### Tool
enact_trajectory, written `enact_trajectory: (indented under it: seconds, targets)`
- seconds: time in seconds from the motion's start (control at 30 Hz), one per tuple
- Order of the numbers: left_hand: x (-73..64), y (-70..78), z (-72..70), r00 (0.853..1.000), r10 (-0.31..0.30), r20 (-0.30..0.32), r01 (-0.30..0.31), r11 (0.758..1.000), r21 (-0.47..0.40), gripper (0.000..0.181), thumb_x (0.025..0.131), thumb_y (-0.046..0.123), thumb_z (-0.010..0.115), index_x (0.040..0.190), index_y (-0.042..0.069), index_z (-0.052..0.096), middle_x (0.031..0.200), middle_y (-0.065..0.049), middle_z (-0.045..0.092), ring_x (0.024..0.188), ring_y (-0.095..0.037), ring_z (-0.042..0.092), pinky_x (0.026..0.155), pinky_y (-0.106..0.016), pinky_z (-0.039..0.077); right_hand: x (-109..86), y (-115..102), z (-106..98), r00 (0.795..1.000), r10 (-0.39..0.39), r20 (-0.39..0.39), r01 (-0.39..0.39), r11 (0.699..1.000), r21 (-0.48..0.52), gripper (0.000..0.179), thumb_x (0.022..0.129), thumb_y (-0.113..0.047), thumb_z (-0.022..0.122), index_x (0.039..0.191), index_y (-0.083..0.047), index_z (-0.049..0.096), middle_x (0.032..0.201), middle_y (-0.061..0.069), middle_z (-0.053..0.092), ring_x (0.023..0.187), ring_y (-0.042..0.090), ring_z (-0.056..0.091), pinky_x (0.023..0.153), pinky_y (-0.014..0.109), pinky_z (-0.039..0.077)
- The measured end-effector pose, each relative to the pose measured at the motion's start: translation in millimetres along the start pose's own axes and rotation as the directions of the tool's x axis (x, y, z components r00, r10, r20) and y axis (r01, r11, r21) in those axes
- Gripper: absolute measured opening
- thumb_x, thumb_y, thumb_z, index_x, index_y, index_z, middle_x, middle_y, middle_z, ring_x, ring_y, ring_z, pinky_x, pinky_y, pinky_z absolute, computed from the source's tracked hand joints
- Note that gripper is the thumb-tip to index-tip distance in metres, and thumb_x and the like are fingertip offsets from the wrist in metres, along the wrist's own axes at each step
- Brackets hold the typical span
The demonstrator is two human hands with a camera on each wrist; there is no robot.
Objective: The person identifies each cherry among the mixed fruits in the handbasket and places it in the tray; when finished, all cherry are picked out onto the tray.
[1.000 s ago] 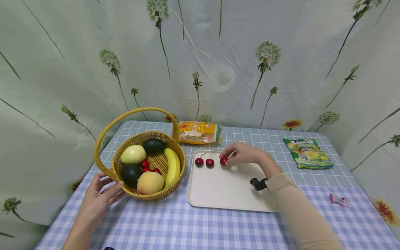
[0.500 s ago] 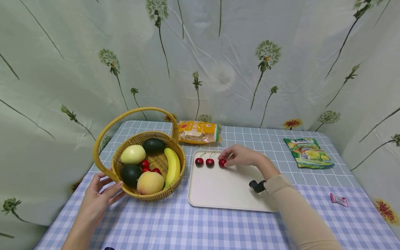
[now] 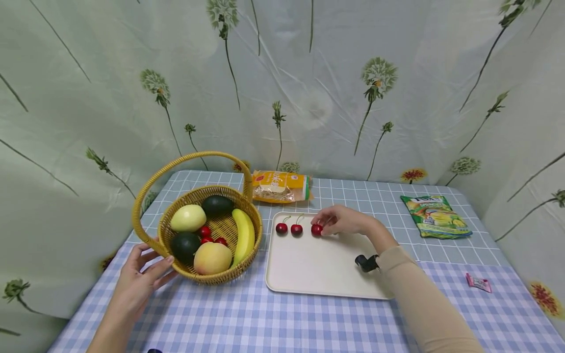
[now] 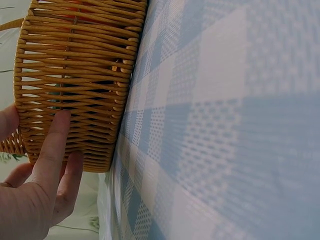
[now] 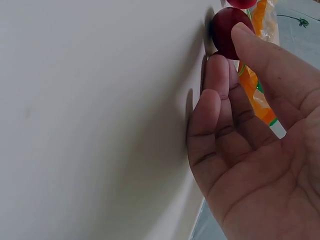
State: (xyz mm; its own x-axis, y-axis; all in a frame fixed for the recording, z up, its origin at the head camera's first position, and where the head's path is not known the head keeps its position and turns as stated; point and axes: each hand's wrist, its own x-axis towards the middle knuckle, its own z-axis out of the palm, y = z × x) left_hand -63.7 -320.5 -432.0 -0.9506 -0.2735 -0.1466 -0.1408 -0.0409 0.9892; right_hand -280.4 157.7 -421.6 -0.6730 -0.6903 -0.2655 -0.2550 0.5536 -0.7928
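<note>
In the head view my right hand point(image 3: 342, 219) pinches a dark red cherry point(image 3: 316, 230) at the back of the cream tray point(image 3: 304, 274). The right wrist view shows the thumb on this cherry point(image 5: 226, 31), with the fingers close to the tray surface. Two stemmed cherries, the left one point(image 3: 281, 228) and the middle one point(image 3: 296, 229), lie in a row beside it. My left hand point(image 3: 140, 275) touches the near left side of a woven basket point(image 3: 216, 278). Its extended fingers rest against the basket's weave point(image 4: 75, 60) in the left wrist view.
Inside the basket are a banana point(image 3: 243, 238), a peach point(image 3: 213, 258), a pale green fruit point(image 3: 188, 218), two dark green fruits and several small red ones. An orange food bag point(image 3: 280, 187) lies behind the tray. A green packet point(image 3: 436, 216) and pink sachet point(image 3: 478, 283) lie right.
My right hand and the cherry shift slightly left, then slightly right again and a little nearer. The left hand and basket keep their places.
</note>
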Motion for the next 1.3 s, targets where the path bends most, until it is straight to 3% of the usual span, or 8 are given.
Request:
enact_trajectory:
  seconds: [0.6, 0.97, 1.3]
  targets:
    - [-0.3, -1.7, -1.4, 1.0, -0.003, -0.006, 0.003, 1.0, -0.013, 0.053, 0.103, 0.0, 0.07, 0.143, 0.024, 0.045, 0.132, -0.004, 0.042, 0.098, -0.005, 0.072, 0.081, -0.027, 0.067, 5.6, 6.6, 0.9, 1.0, -0.011, 0.011, 0.01, 0.996, 0.091, 0.034, 0.097, -0.003, 0.076, 0.13, -0.003, 0.069, 0.114, 0.014, 0.071, 0.1, 0.022, 0.062, 0.086, 0.023, 0.054]
    - [-0.1, -0.9, -0.8, 1.0, -0.001, -0.008, 0.001, 1.0, -0.001, 0.053, 0.102, 0.001, 0.071, 0.142, 0.024, 0.045, 0.132, -0.003, 0.043, 0.099, -0.004, 0.071, 0.081, -0.027, 0.068, 5.0, 7.6, 0.2, 1.0, -0.024, 0.014, 0.023, 0.996, 0.091, 0.035, 0.096, -0.003, 0.077, 0.13, -0.003, 0.069, 0.114, 0.014, 0.071, 0.1, 0.022, 0.062, 0.087, 0.023, 0.055]
    - [-0.5, 0.9, -0.1, 1.0, -0.009, 0.0, 0.009, 1.0, -0.001, 0.051, 0.102, 0.001, 0.071, 0.141, 0.023, 0.044, 0.133, -0.006, 0.041, 0.099, -0.004, 0.071, 0.082, -0.027, 0.067, 0.5, 6.4, -7.3, 1.0, 0.011, -0.018, -0.01, 0.996, 0.086, 0.048, 0.095, -0.01, 0.08, 0.139, -0.005, 0.063, 0.118, 0.013, 0.071, 0.101, 0.022, 0.064, 0.087, 0.028, 0.055]
